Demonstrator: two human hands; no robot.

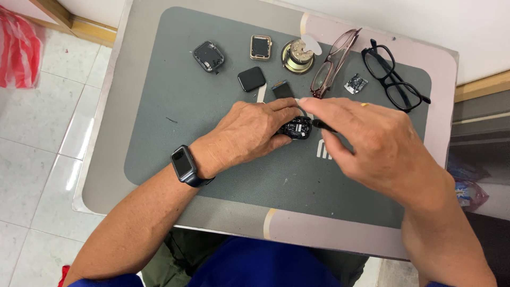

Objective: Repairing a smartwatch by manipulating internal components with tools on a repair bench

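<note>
At mid-frame, on a grey mat (175, 122) covering a small table (111, 159), the left hand (249, 133) pinches an opened black watch case (296, 128) while the right hand (372, 143) grips a thin black tool (324, 126) touching it. Watch parts and two pairs of glasses line the mat's upper edge. White floor tiles (37, 133) fill the left of the frame.

left wrist: dark smartwatch (183, 165) | sleeves: blue | trousers: olive green
</note>
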